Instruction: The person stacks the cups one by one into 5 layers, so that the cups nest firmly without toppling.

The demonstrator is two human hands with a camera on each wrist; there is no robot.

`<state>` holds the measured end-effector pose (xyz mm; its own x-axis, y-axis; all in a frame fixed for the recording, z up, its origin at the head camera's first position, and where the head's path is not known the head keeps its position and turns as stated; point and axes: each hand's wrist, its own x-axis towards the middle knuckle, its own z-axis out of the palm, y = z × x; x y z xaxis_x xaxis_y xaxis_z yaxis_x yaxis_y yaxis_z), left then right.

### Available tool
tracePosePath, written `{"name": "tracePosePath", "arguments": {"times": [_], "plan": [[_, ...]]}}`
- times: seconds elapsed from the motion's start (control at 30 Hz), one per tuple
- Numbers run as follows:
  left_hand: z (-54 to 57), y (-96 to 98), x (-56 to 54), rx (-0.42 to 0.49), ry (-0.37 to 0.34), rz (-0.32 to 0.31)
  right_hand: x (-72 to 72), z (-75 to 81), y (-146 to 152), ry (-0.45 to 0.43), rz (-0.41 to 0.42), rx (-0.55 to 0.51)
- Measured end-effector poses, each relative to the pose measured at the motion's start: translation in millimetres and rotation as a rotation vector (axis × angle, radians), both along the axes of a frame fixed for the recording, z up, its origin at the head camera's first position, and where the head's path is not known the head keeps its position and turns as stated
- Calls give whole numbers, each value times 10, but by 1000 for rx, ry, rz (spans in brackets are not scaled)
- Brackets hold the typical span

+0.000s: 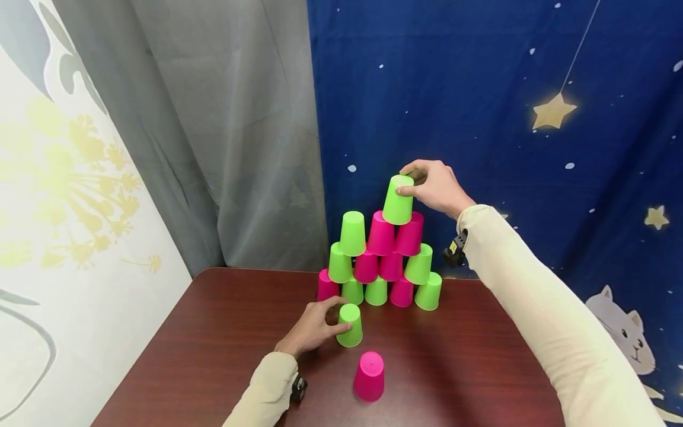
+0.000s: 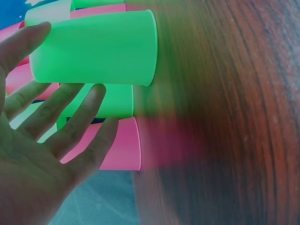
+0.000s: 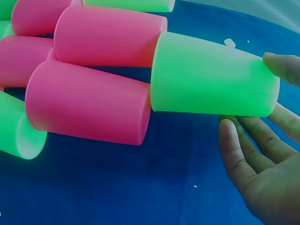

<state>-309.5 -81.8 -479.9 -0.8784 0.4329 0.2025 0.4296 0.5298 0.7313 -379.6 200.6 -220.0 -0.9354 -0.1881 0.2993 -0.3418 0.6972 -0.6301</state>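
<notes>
My right hand holds an upside-down green cup by its upper end, thumb on the near side and fingers around the far side. That cup's rim meets two pink cups at the top of a stack. Lower down, my left hand has its thumb and fingers around another upside-down green cup in front of the stack. The left thumb lies against this cup's narrow end; some fingertips are hidden behind it. Nearer to me, a pink cup stands upside down on the table.
The stack rises in rows of green and pink cups, with a green cup at its upper left and another green cup at its lower right. Under it is a dark wooden table. A blue curtain hangs behind.
</notes>
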Motion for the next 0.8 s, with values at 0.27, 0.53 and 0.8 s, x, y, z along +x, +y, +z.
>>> {"name": "tracePosePath", "arguments": {"times": [0.27, 0.53, 0.8], "plan": [[63, -31, 36, -26, 41, 42, -11, -56, -10, -12, 0, 0], [372, -98, 33, -55, 102, 62, 32, -24, -6, -40, 24, 28], [847, -154, 74, -134, 221, 100, 169, -54, 29, -38, 17, 55]]}}
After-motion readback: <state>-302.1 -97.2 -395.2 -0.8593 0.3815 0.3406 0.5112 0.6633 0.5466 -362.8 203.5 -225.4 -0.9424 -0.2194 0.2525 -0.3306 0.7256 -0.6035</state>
